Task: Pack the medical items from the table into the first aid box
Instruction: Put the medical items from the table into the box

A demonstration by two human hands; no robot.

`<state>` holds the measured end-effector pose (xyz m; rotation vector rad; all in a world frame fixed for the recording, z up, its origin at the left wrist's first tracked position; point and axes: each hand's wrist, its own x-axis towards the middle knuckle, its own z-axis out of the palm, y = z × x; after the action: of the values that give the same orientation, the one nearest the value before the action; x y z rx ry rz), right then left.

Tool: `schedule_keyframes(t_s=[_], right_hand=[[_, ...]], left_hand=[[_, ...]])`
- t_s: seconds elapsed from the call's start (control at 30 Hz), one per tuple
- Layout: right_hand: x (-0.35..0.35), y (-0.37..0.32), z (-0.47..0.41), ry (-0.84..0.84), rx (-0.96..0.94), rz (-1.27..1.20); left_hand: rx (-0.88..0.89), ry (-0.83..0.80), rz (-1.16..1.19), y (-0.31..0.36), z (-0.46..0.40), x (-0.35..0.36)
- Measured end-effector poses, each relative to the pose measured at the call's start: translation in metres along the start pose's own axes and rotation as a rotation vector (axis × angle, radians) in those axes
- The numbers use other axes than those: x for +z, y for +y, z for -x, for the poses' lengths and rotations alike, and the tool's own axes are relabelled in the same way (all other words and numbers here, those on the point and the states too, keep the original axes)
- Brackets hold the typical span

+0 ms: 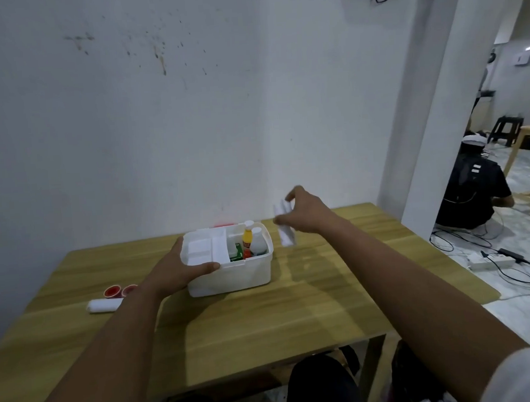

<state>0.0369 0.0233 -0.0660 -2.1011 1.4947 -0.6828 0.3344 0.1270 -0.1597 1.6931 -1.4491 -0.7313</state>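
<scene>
A white first aid box (231, 280) stands open in the middle of the wooden table (265, 320). Inside it are a white tray insert (202, 247), a yellow bottle (247, 236), a white bottle (258, 241), a green packet and something red. My left hand (176, 270) grips the box's front left rim. My right hand (305, 213) hovers to the right of the box, above the table, holding a blurred white packet (284, 227). On the table left of the box lie a white bandage roll (104, 305) and two small red cups (121, 291).
A white wall rises right behind the table. Something red (224, 225) shows behind the box. To the right, past a pillar, a person (470, 196) sits on the floor among cables and a power strip (490, 260). My knees show under the table's near edge.
</scene>
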Motion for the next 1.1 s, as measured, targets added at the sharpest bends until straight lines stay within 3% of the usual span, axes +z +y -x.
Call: schedule_keyframes(t_s=[0.13,0.6,1.1], right_hand=[[0.021,-0.015,0.0,0.103,-0.12,-0.114],[0.1,-0.006,0.022,0.382,-0.154,-0.32],[0.093,0.006,0.011,0.371,-0.345,0.169]], left_hand=[[-0.008,-0.003,-0.004,0.002,0.001,0.0],[-0.019,0.022,-0.046,0.001,-0.001,0.003],[-0.021,0.012,-0.034,-0.004,-0.005,0.001]])
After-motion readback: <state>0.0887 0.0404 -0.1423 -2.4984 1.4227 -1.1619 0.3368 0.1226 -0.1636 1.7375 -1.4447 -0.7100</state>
